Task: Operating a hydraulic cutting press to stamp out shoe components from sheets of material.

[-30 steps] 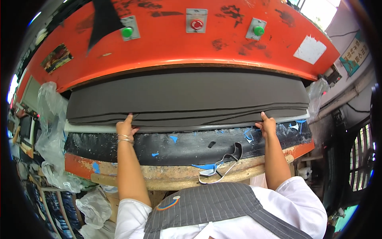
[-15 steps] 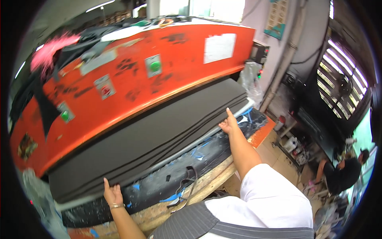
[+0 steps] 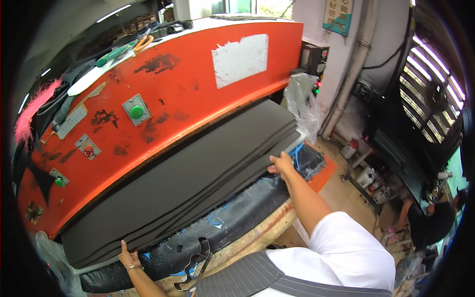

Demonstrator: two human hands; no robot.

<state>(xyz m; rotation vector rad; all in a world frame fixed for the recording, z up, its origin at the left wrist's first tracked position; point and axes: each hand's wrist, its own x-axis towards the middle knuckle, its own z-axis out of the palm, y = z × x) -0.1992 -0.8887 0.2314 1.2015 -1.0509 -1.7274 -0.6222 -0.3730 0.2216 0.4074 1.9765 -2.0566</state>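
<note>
Head view: two hands at the front edge of a stack of dark grey sheets point(image 3: 188, 183) under an orange press.

The left hand point(image 3: 127, 257) grips the stack's lower left corner, fingers curled over its edge; the right hand point(image 3: 282, 163) clasps the right end. The flat, matte sheets lie layered on the black worktop point(image 3: 247, 208) beneath the orange machine head point(image 3: 188, 89). A pale rectangular label point(image 3: 240, 58) sits upper right on the head. Three grey button plates show: two green buttons point(image 3: 136, 112), one red button point(image 3: 88, 151). A blue-green sign point(image 3: 338, 15) hangs on the wall. A clear plastic bag point(image 3: 303, 101) hangs beside the stack's right end.
</note>
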